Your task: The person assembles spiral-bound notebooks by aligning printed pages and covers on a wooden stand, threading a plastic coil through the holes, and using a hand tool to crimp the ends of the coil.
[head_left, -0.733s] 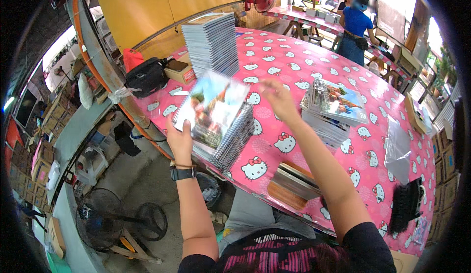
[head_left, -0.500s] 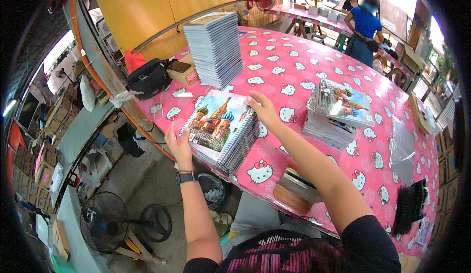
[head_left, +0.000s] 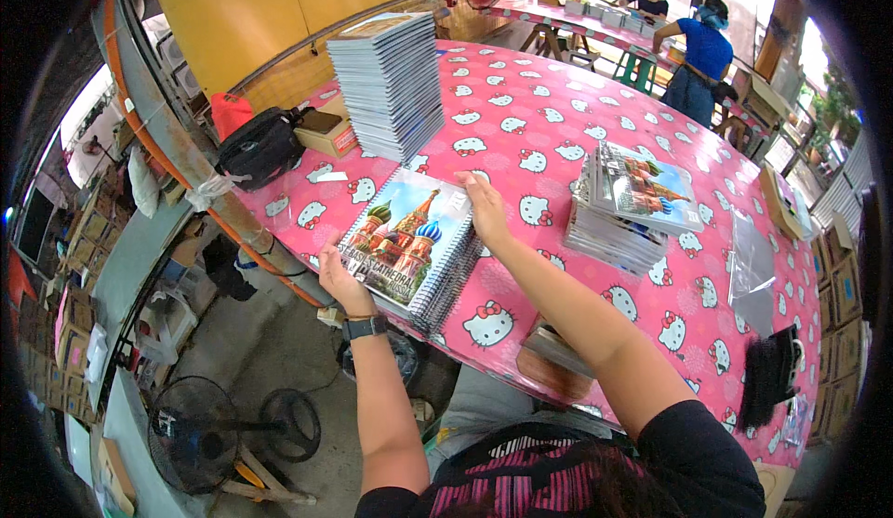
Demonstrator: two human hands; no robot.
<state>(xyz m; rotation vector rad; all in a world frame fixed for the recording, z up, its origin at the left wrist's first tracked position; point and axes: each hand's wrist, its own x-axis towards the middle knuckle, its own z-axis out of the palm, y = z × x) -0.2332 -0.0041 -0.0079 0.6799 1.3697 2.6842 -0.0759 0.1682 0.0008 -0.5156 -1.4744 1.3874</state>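
Observation:
In front of me lies a stack of spiral-bound notebooks point(head_left: 402, 232), its top cover showing colourful domes, with dark wire coils along the right side. My left hand point(head_left: 342, 276) holds the stack's left edge, the fingers partly hidden. At its upper right edge, my right hand point(head_left: 484, 209) presses with the fingers bent over the corner. Behind it rises a tall stack of notebooks point(head_left: 389, 95). A lower notebook pile point(head_left: 621, 204) with similar covers sits to the right, its top ones turned askew.
The pink patterned table point(head_left: 507, 281) also bears a wood-and-metal block point(head_left: 553, 366), a black brush point(head_left: 768, 378), a clear plastic sheet point(head_left: 750, 262) and a black bag point(head_left: 260, 149). A fan point(head_left: 193, 432) stands on the floor at left. Two people work at a far table.
My left hand has closed in against the stack's left edge, its fingers less spread. My right hand stays at the upper right corner. The whole view has shifted slightly.

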